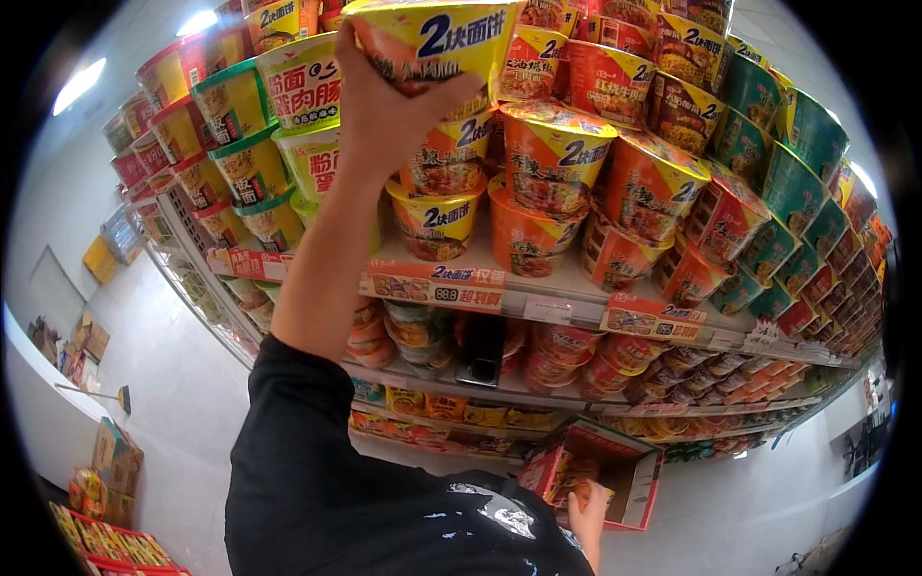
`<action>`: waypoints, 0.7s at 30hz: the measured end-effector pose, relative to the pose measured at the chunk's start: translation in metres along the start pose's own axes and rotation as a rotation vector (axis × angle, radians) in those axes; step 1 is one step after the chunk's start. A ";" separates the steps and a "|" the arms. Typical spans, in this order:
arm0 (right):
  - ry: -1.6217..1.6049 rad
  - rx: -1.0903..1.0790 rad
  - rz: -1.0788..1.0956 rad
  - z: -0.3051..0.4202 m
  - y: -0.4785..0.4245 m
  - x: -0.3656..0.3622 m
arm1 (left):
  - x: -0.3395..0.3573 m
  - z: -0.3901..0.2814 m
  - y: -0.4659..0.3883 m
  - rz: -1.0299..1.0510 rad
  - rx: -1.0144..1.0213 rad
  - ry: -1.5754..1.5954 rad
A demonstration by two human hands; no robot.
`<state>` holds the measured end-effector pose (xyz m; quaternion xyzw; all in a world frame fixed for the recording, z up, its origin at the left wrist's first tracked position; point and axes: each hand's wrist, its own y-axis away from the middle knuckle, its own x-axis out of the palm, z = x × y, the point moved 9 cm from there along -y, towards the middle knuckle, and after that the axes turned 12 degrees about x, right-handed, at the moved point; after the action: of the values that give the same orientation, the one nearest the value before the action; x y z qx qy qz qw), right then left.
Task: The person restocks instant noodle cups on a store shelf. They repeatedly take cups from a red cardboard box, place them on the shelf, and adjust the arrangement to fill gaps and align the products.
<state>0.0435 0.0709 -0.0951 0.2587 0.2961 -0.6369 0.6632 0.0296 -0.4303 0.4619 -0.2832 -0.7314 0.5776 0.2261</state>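
Note:
Raised in front of the top shelf, my left hand (392,119) is wrapped around an orange-and-yellow instant noodle tub (439,43). Fingers span its left side and the thumb lies across its right; whether its base rests on the stack behind is not clear. Low on the right, my right hand (591,504) reaches into an open red cardboard box (652,489). Its fingers are closed on an orange noodle tub (576,479), largely hidden by the hand and the box wall. Matching noodle tubs (558,158) are stacked on the shelf beside my left hand.
Green-and-yellow tubs (248,169) stand left of my arm, dark green tubs (803,183) to the right. Price labels (432,284) line the shelf edge (551,309). A black object (479,353) sits on the shelf below. A broom (124,398) and cartons (115,461) are at the left.

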 end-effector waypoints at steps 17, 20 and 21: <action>0.303 0.013 -0.050 -0.006 0.010 0.022 | 0.019 0.055 -0.010 0.103 -0.094 -0.458; 0.302 0.002 -0.056 -0.007 0.009 0.025 | 0.014 0.057 -0.007 0.072 -0.080 -0.533; 0.306 0.002 -0.055 -0.007 0.010 0.025 | 0.014 0.059 -0.006 0.077 -0.093 -0.556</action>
<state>0.0528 0.0592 -0.1184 0.3451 0.4000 -0.6082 0.5924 -0.0206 -0.4648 0.4543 -0.1514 -0.7799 0.6070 -0.0184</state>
